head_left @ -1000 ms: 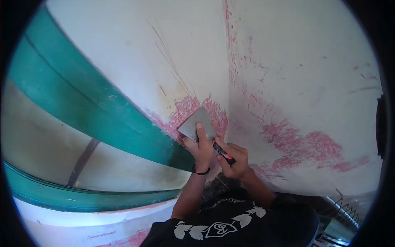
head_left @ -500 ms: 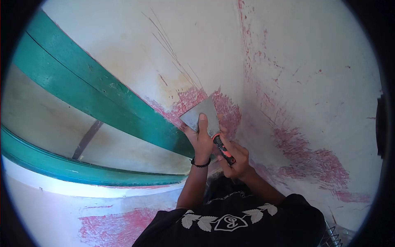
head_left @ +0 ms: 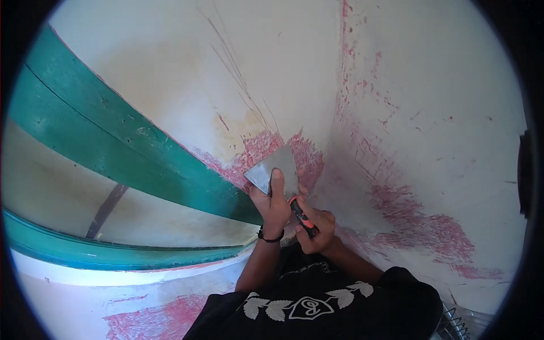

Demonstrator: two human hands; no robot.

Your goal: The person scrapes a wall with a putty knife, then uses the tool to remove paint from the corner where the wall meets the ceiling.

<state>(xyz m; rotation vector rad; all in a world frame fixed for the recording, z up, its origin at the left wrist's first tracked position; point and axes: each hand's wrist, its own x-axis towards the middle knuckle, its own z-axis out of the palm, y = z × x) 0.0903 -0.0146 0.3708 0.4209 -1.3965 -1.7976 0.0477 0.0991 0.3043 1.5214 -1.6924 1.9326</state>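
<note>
A wide putty knife with a grey metal blade (head_left: 273,168) and a black and orange handle (head_left: 306,220) is against the wall in front of me. My right hand (head_left: 320,229) is wrapped round the handle. My left hand (head_left: 272,209), with a dark bracelet (head_left: 270,235) at its wrist, grips the blade, its thumb flat on the near face and the other fingers mostly hidden behind. The blade's wide edge lies over a scraped pink patch (head_left: 260,146) of wall; whether it touches is hard to tell.
A green painted frame (head_left: 136,141) runs down from the upper left, close to my left hand. To the right a second wall (head_left: 430,153) meets the first at a corner and carries more pink scraped areas (head_left: 453,235). A wire coil (head_left: 450,324) sits at the lower right.
Both hands and the putty knife sit slightly lower and further left in view. The surroundings have shifted a little as the head view moved. The grip is the same.
</note>
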